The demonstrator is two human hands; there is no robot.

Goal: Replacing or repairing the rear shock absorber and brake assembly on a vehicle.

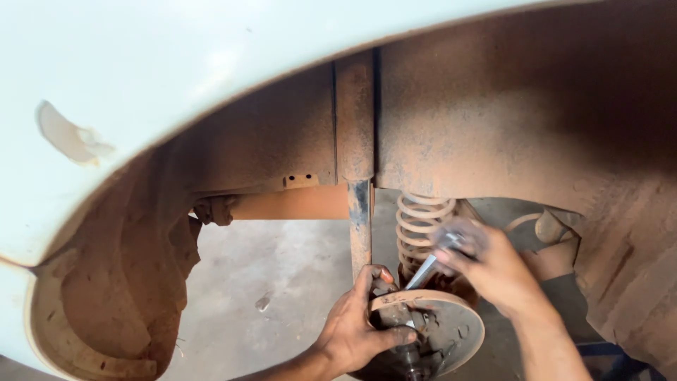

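Observation:
I look into a rusty wheel arch under pale body panelling. My left hand (352, 326) grips the rim of a round rusty brake backing plate (458, 321) at the bottom, thumb over its edge and fingers behind. My right hand (493, 264) holds a metal tool (427, 267) with a blurred handle, its shaft slanting down toward the top of the plate. A coil spring (417, 229) stands just behind the tool. A shock absorber (358, 169) runs vertically left of the spring.
The wheel arch lining (493, 120) is coated in reddish dust. A pale body panel (141, 77) with a chipped spot curves overhead. Grey concrete floor (275, 282) shows beneath the car. A blue object (606, 356) sits at the lower right.

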